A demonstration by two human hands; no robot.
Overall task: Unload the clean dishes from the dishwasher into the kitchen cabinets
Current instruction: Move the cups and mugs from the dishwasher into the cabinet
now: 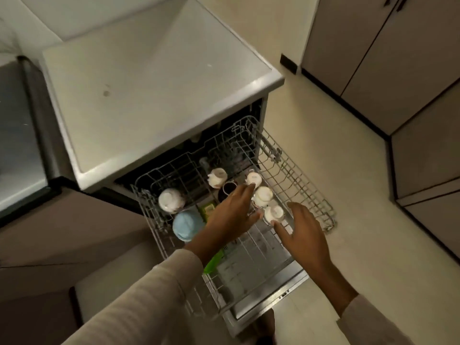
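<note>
**A:** From the head camera, where do the cups sit against the fingers?

**B:** Three upturned white cups stand in a row in the pulled-out rack (301, 175). The far cup (254, 179) is just beyond the left hand's (234, 215) fingertips (247, 188). They seem to touch its near edge, but blur keeps me from being sure. The middle cup (263, 196) lies just right of those fingers.

**A:** How are those fingers held?

**B:** Straight and close together, pinching nothing. The thumb points toward the near cup (273, 212).

**A:** And the right hand?

**B:** The right hand (306, 235) is spread wide and grips nothing. Its thumb tip touches the near cup's lower edge, and its fingers (292, 206) hover just right of that cup, apart from it.

**A:** What else is around?

**B:** Left of the left fingers are a dark mug (227, 189) and a fourth white cup (217, 177). Farther left are a white bowl (171, 200) and a blue bowl (185, 225). A green item (214, 260) shows beside the left forearm. The rack juts out beneath the white bench (149, 83).
</note>
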